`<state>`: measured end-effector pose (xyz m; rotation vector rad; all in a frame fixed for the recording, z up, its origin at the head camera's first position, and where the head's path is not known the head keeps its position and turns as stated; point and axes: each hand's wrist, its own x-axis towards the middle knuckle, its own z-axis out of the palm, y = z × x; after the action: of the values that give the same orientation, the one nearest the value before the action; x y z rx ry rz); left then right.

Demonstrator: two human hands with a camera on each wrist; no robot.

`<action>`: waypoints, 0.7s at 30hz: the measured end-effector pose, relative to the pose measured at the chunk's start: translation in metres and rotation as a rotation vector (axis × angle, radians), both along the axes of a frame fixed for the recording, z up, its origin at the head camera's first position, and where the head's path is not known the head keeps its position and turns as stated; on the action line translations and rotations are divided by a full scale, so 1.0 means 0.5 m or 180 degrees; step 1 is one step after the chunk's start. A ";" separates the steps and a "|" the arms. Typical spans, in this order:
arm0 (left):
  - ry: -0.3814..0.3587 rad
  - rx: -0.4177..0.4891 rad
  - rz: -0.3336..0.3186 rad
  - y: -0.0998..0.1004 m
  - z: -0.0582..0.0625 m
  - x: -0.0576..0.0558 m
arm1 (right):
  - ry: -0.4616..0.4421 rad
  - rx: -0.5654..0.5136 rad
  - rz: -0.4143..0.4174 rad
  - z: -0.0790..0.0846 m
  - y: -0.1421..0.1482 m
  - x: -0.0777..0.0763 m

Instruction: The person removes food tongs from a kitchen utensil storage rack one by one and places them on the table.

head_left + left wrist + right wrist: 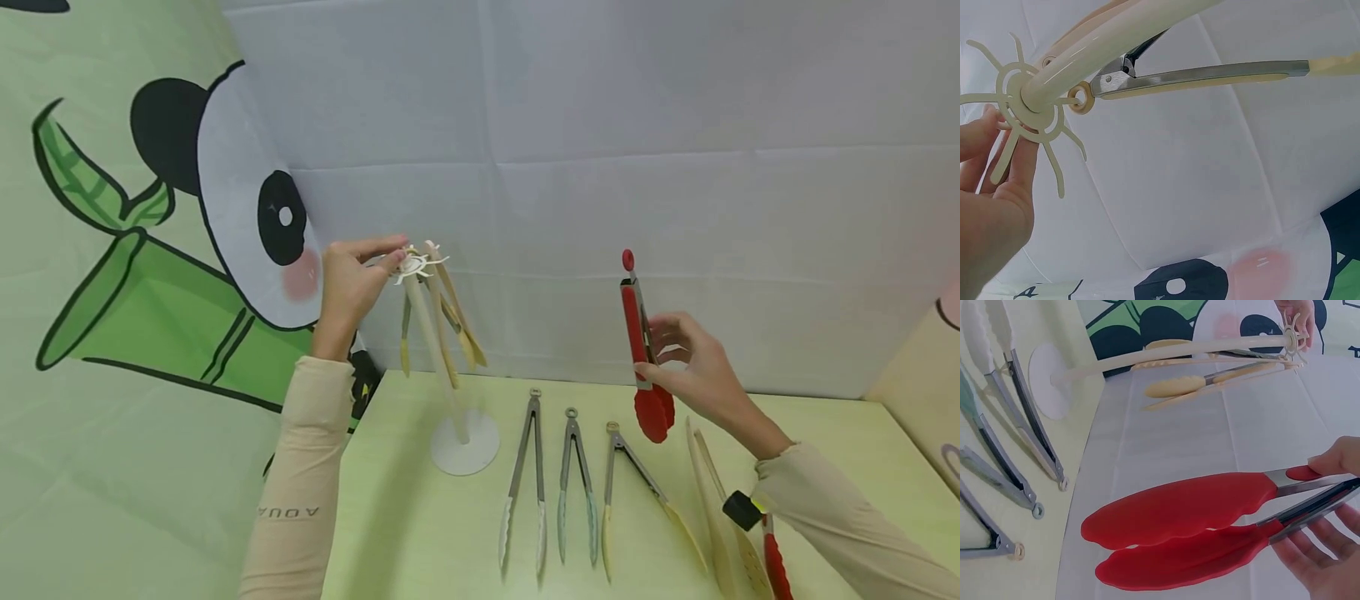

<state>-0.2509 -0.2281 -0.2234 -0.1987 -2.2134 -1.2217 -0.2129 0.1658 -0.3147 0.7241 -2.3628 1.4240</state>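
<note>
"Steadying the stand (431,342) seems to be asked of the left hand (352,279); how can it be done well?"

"The top should be held without any push, because a few pale-yellow tongs (1210,74) are hung from the hooks (1052,165), and the round base (442,458) could be tipped by a pull to one side."

"And where are the red tongs (634,333) to be found?"

"They are held in the air by the right hand (693,367), to the right of the stand and well apart from it. The ring (627,261) is turned up, and the red heads (1179,509) are turned down."

"How are the fingers placed?"

"On the left, the hooked top is pinched between thumb and fingers. On the right, the handles are pinched in the same manner, and the two heads are left slightly apart. A light, even squeeze is advised there, so that the ring is left free."

"What can be said about the arms?"

"The left forearm is raised from the near left side, with the fingers directed to the right. The right forearm is stretched slantwise from the near right towards the far left. The heads should be carried clear of the grey tongs (517,467) that are laid on the table (442,533)."
</note>
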 end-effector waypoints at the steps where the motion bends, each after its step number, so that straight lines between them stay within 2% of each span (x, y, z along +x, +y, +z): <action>1: -0.0005 0.0004 -0.0012 0.001 0.001 0.002 | 0.0001 0.0003 -0.0013 -0.002 0.005 0.000; 4: -0.0025 -0.0004 -0.0017 0.016 0.015 0.022 | 0.0016 0.0028 -0.0058 -0.007 0.020 0.001; 8: -0.0011 -0.0036 0.0004 0.016 0.013 0.017 | 0.0028 0.0059 -0.0116 -0.012 0.038 0.000; 11: 0.0002 -0.0023 0.0016 0.003 0.001 -0.002 | 0.0024 0.0068 -0.0148 -0.029 0.058 -0.015; 15: -0.0014 0.0031 0.0021 0.006 0.001 -0.002 | 0.0048 0.0075 -0.0162 -0.056 0.084 -0.036; 21: 0.0017 0.0004 0.0050 0.007 0.000 -0.006 | 0.0079 0.0095 -0.0183 -0.058 0.104 -0.030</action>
<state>-0.2538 -0.2243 -0.2234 -0.1837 -2.2056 -1.2127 -0.2279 0.2177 -0.3439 0.6719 -2.3711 1.3515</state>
